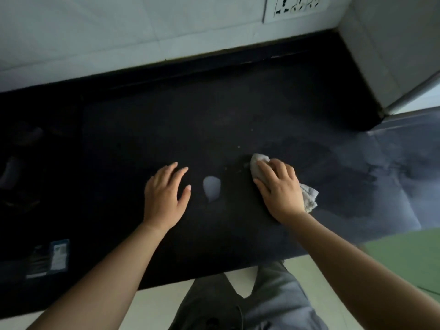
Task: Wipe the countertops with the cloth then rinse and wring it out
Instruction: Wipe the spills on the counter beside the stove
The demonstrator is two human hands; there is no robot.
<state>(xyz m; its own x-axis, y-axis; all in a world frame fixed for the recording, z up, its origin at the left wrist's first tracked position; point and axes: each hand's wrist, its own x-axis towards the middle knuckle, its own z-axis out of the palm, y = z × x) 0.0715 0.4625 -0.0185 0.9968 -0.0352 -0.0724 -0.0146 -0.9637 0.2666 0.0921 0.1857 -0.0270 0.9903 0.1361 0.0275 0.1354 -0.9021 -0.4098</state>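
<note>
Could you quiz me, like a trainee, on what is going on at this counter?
1. True or false: the left hand holds the cloth.
2. The cloth lies on: A) the floor, B) the dark counter, C) the wall.
3. What is mounted on the wall at the top right?

Key
1. False. The right hand presses the cloth; the left rests flat and empty.
2. B.
3. A socket plate.
</note>
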